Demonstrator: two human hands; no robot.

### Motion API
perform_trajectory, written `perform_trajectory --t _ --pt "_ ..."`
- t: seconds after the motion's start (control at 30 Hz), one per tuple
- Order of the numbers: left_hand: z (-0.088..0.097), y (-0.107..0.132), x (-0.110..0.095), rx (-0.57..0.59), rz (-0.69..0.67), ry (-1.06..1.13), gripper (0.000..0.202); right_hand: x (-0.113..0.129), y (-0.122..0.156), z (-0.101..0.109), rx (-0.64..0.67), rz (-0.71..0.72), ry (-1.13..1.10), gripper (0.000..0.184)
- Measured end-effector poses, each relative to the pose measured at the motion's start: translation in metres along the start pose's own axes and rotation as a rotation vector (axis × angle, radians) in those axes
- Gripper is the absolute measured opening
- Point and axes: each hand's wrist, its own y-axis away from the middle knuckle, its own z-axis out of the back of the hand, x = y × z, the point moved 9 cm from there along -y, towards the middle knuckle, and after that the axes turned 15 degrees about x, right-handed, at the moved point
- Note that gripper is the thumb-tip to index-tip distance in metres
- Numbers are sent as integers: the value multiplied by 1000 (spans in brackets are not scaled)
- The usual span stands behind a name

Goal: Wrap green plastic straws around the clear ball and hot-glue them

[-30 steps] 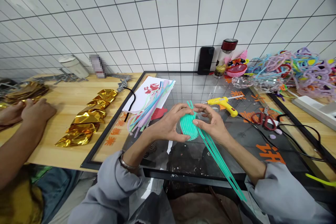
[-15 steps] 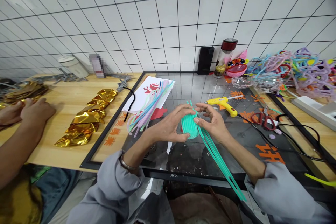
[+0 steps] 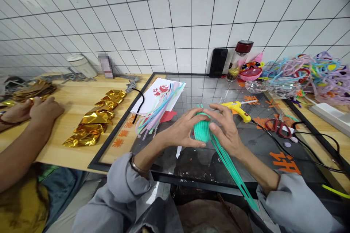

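A rounded teal piece [image 3: 201, 131], wrapped in neat rows of what look like pipe cleaners, is held up over the dark glass tabletop. My left hand [image 3: 182, 128] grips it from the left, fingers over its top and thumb beneath. From the other side, my right hand [image 3: 226, 129] closes on its right edge with thumb and fingers. Long teal pipe cleaners [image 3: 231, 169] trail from under my right hand toward the table's front edge. Short teal ends poke up above my fingertips. The far side of the wrapped piece is hidden.
Pastel pipe cleaners [image 3: 158, 111] lie on white paper [image 3: 142, 96]. To the right are a yellow glue gun [image 3: 239, 110], red-handled scissors [image 3: 279, 127] and a power strip [image 3: 332, 116]. A phone [image 3: 218, 62] leans on the wall. At left, a co-worker's hands [image 3: 45, 111] are near gold foil [image 3: 94, 120].
The view has shifted slightly, so everything sits a little further right. My right fingers have moved further over the top of the teal piece, and my left hand still holds it.
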Motion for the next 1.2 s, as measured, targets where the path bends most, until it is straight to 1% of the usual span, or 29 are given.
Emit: perform_trajectory --t 0.1,0.17,0.27,0.3,0.43,0.57,0.63,0.7,0.77,0.87,0.9,0.97,1.07,1.2 --pt "-1 -1 -1 -9 -45 24 79 31 3 -16 128 239 196 38" --pt "1 -2 -1 -29 -72 83 79 38 6 -28 204 314 264 37" --pt "5 -1 0 -78 -76 144 76 34 5 -38 284 293 286 34" --pt "5 -1 1 -78 -65 143 76 32 5 -40 297 279 282 34" --pt "2 -2 2 -45 -29 120 78 32 5 -40 286 285 306 36" --pt "4 -3 0 -51 -32 110 76 38 7 -37 237 322 324 39" --pt "4 -4 -2 -38 -21 99 74 39 7 -30 203 301 268 37" --pt "4 -4 -3 -20 -11 91 70 35 6 -20 142 239 173 33" --pt "4 -4 -4 -13 0 79 69 26 4 -5 28 137 70 25" --pt "5 -3 -2 -20 20 63 74 4 7 18 -186 -27 -66 12" --pt "4 -3 -1 -16 22 62 75 -3 8 23 -245 -64 -115 13" --pt "4 -3 0 -8 24 64 73 -17 9 30 -328 -116 -222 21" --pt "4 -3 -1 -5 21 64 74 -29 7 32 -376 -135 -368 28" --pt "4 -3 0 -2 30 73 72 -31 4 28 -337 -151 -436 33"
